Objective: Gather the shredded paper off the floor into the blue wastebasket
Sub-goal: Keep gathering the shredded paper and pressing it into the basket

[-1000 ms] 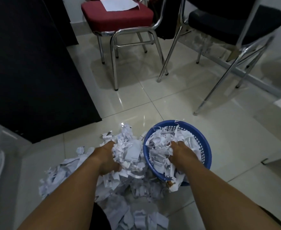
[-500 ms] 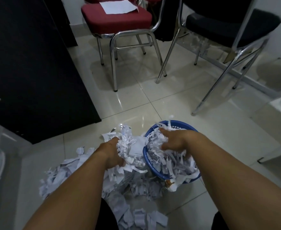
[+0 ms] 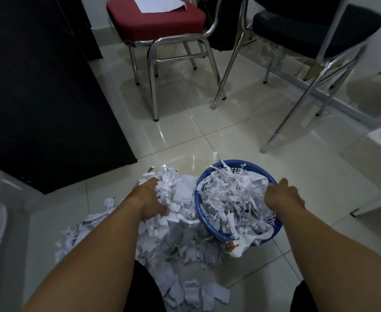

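Note:
A blue wastebasket (image 3: pixel 261 168) stands on the tiled floor at lower centre-right, heaped with white shredded paper (image 3: pixel 232 199) that spills over its near rim. To its left a big pile of shredded paper (image 3: pixel 173 235) covers the floor. My left hand (image 3: pixel 148 200) is closed around a clump of shreds at the top of that pile, right beside the basket's left rim. My right hand (image 3: pixel 283 195) rests at the basket's right rim, fingers curled over the edge of the paper; whether it grips rim or shreds is unclear.
A red chair (image 3: pixel 158 23) with a white sheet on its seat stands ahead. A black chair (image 3: pixel 306 25) with chrome legs is at the right. A dark cabinet (image 3: pixel 41 91) fills the left. More scraps (image 3: pixel 198 293) lie near my knees.
My right hand has lifted out of the basket's paper and swung rightward to the right rim. My left hand keeps its clump beside the basket, shifted only slightly.

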